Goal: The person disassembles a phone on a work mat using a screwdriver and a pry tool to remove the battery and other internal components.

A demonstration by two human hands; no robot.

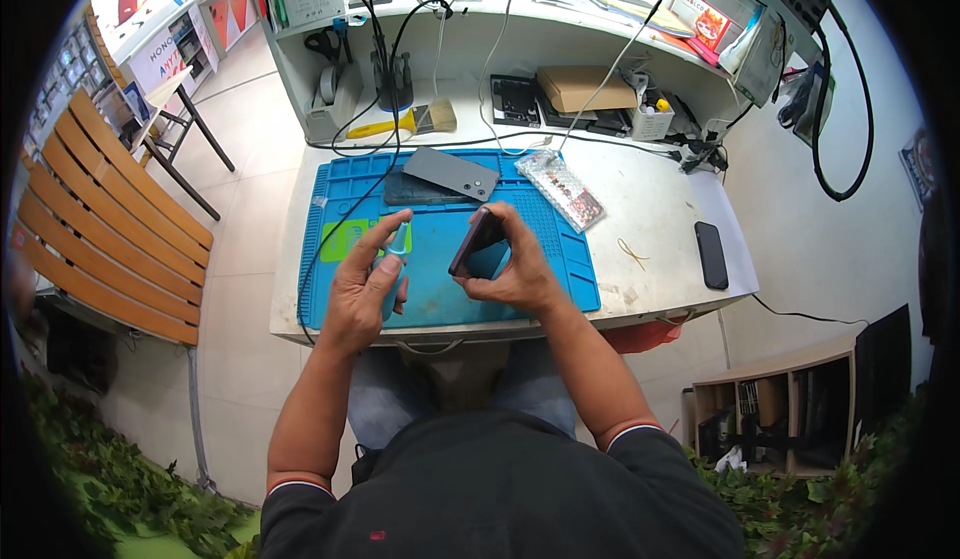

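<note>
My right hand grips a dark smartphone by its edges, tilted up with its glossy face turned toward the right. In my left hand is a small teal tool with a pointed tip, pinched between thumb and fingers; its lower part is mostly hidden by the hand. The tool and phone are apart, both held above a blue repair mat. Beyond them a grey phone back panel with camera holes rests across a darker flat piece. A bubble-wrapped part lies at the mat's far right.
Black cables hang over the mat's left side. A yellow-handled brush lies behind the mat. Right of it are a black phone and a rubber band. A cardboard box and white basket stand under the shelf.
</note>
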